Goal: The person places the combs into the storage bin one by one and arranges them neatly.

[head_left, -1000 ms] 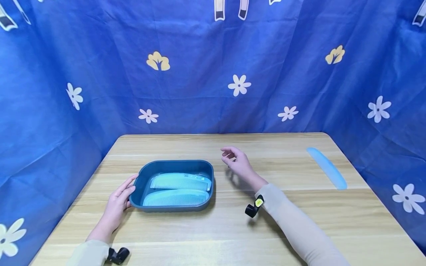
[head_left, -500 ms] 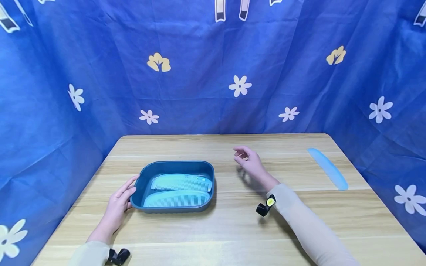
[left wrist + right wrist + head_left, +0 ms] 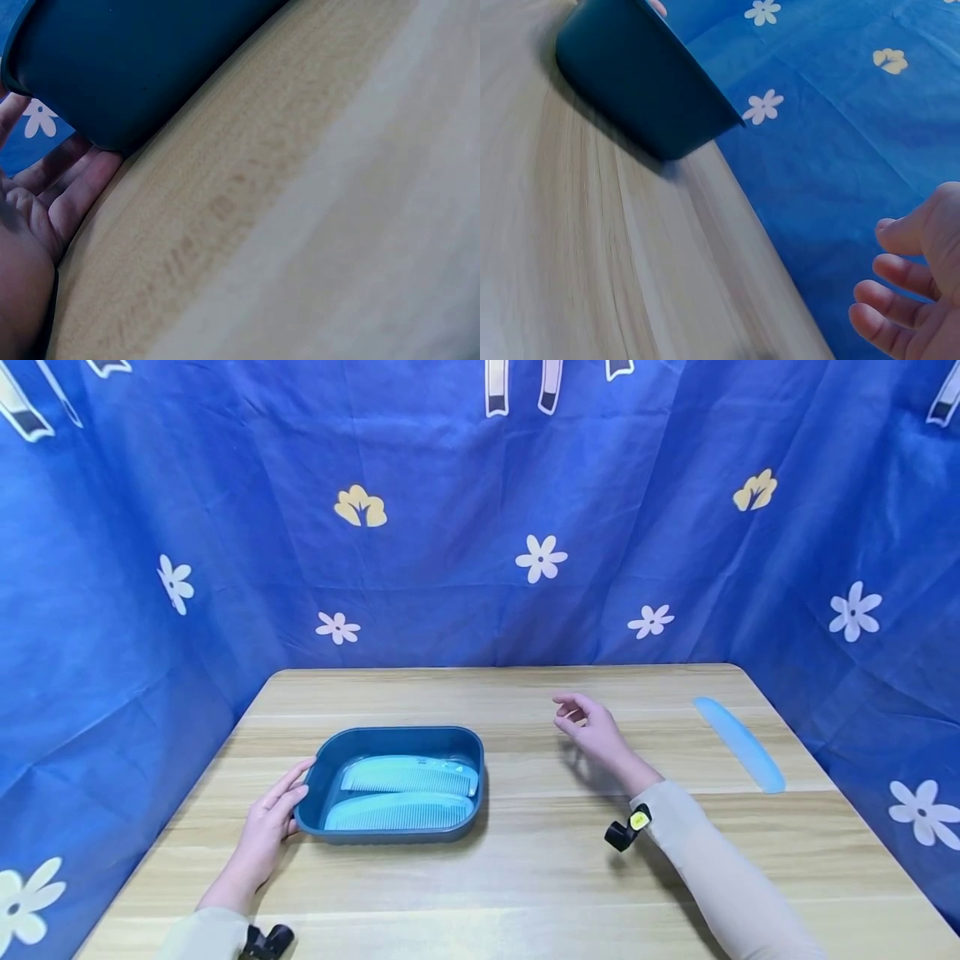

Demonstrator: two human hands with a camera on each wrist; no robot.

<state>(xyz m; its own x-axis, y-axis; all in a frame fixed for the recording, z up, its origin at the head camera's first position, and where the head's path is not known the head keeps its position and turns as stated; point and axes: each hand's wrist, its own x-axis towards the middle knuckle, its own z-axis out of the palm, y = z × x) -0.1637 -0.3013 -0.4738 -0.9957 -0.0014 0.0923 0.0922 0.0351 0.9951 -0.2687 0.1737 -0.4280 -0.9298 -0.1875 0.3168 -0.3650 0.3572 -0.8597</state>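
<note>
Two light blue combs, the far comb (image 3: 411,773) and the near comb (image 3: 401,811), lie side by side in a dark teal plastic basin (image 3: 390,837). At the basin's left end, my left hand (image 3: 266,822) rests its fingers against the outer wall and rim. Seen from the left wrist, those fingers (image 3: 90,176) touch the wall near its base. My right hand (image 3: 596,735) hovers above the table, right of the basin, its fingers loosely bent and holding nothing. Farther right lies a light blue, curved, comb-shaped piece (image 3: 738,743); no teeth can be made out on it.
The wood-grain table (image 3: 525,877) has a straight back edge and rounded far corners. A blue cloth (image 3: 450,527) printed with flowers hangs behind it and along both sides. Each wrist wears a small black camera, such as the right wrist's camera (image 3: 621,835).
My right hand has moved steadily right, away from the basin and towards the comb-shaped piece. The left hand, basin and combs hold their places; the head view has shifted slightly.
</note>
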